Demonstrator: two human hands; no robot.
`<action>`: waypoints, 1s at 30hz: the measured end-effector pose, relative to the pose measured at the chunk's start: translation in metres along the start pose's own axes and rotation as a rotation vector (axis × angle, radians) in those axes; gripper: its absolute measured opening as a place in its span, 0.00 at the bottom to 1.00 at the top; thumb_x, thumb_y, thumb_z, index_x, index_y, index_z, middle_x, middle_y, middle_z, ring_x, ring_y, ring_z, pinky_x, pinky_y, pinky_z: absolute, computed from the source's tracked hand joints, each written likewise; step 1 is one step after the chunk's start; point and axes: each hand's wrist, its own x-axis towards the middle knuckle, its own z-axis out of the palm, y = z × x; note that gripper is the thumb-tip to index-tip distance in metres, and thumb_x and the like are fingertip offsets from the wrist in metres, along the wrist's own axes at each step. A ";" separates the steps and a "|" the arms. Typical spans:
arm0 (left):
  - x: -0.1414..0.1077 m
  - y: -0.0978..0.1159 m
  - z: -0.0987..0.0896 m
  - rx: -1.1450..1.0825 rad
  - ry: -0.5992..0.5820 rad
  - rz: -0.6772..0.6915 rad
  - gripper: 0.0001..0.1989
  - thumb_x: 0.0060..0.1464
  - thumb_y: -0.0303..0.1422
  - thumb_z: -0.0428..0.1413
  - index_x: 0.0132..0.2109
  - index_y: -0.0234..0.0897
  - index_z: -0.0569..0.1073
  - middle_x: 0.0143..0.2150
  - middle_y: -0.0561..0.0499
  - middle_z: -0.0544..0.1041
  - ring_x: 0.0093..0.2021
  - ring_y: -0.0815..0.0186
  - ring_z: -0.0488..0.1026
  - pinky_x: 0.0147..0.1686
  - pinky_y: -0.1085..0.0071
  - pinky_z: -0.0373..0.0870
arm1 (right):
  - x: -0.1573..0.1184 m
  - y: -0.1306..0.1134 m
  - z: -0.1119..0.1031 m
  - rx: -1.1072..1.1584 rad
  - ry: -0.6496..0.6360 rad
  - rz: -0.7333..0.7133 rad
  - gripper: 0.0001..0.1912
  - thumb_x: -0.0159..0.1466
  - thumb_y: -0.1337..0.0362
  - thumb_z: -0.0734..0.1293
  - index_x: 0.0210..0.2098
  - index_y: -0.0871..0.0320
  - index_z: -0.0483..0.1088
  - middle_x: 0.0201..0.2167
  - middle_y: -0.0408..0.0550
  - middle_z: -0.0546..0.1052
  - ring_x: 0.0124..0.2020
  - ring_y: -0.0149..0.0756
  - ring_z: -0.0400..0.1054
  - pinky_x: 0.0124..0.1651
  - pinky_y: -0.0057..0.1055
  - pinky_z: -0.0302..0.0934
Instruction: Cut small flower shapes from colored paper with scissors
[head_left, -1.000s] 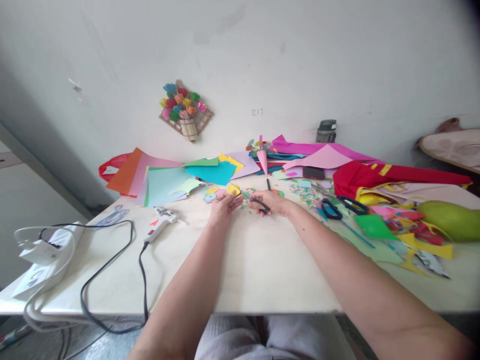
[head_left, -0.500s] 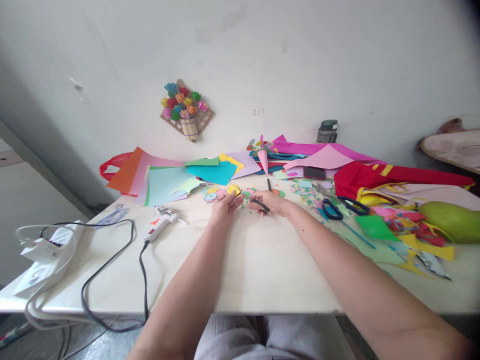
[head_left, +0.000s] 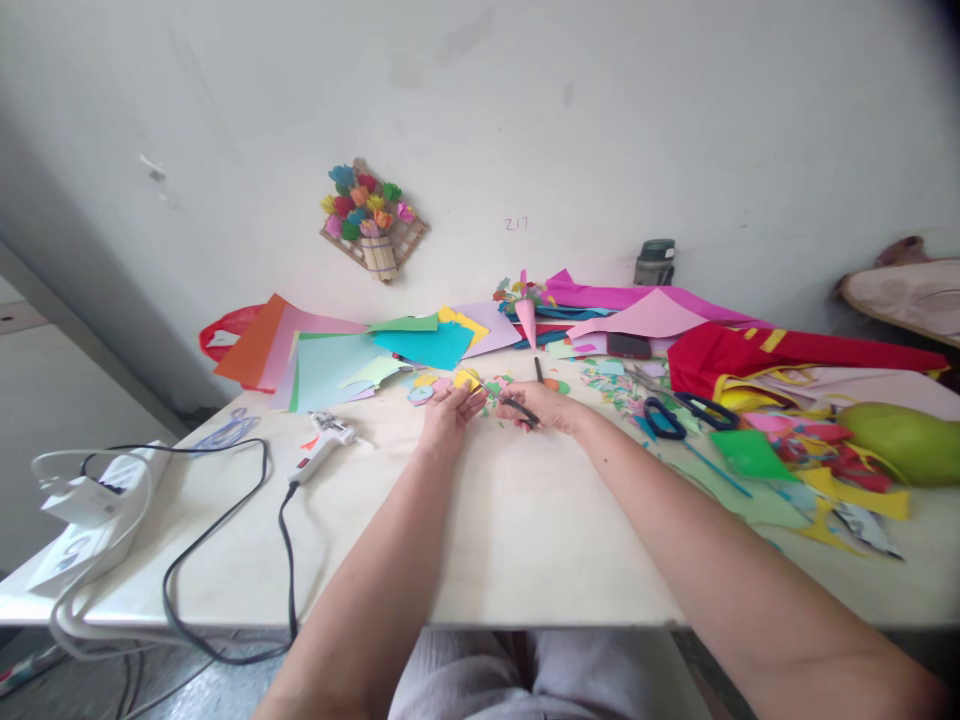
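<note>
My right hand (head_left: 541, 407) is closed round the black handles of a small pair of scissors (head_left: 523, 410), whose blades point left toward my other hand. My left hand (head_left: 452, 412) pinches a small yellow piece of paper (head_left: 466, 380) at the fingertips, and the scissors' blades lie against it. Small cut paper shapes in yellow, blue and pink (head_left: 422, 394) lie just beyond the left hand. A black pen-like stick (head_left: 538, 369) rests on the table behind the right hand.
A hot glue gun (head_left: 324, 450) with its black cord lies at left, near a white power strip (head_left: 97, 520). Coloured paper sheets (head_left: 337, 360) line the back. Blue-handled scissors (head_left: 664, 418), paper scraps (head_left: 619, 385) and a green mango-like fruit (head_left: 904, 440) are at right.
The scissors' blades have come closer together on the yellow paper piece. Both hands stay almost in the same place.
</note>
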 end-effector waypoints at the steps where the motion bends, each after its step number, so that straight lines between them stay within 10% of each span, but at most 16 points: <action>1: 0.000 0.000 0.000 -0.003 -0.002 0.000 0.11 0.42 0.30 0.63 0.34 0.32 0.72 0.33 0.47 0.78 0.32 0.65 0.77 0.39 0.68 0.72 | 0.001 0.001 0.000 0.018 0.002 0.009 0.13 0.53 0.57 0.69 0.27 0.60 0.65 0.13 0.37 0.65 0.12 0.23 0.57 0.13 0.20 0.52; 30: 0.000 -0.001 0.002 -0.043 0.030 -0.019 0.09 0.43 0.28 0.61 0.34 0.31 0.72 0.34 0.45 0.79 0.33 0.64 0.77 0.41 0.67 0.72 | 0.010 0.011 -0.001 -0.021 0.002 -0.056 0.15 0.47 0.63 0.73 0.30 0.60 0.66 0.12 0.34 0.64 0.12 0.23 0.57 0.12 0.19 0.52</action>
